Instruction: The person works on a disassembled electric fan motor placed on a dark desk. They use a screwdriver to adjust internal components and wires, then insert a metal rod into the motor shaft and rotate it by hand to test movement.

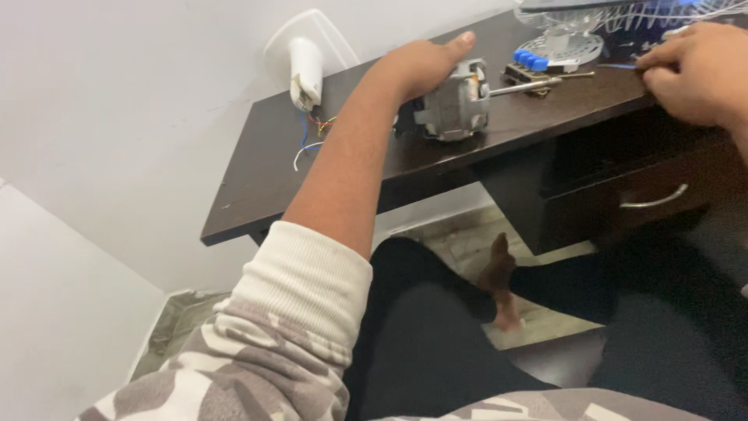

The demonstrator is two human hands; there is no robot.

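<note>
My left hand rests on top of a grey metal fan motor that lies on the dark wooden desk, its steel shaft pointing right. My right hand sits at the desk's right side with fingers curled, pinching something thin near a blue wire; what it holds is too small to tell. A switch block with blue push buttons lies just past the shaft.
A white plastic housing with loose coloured wires leans against the wall. A white wire fan grille lies at the desk's back right. A drawer with a metal handle sits below. My legs and a bare foot are under the desk.
</note>
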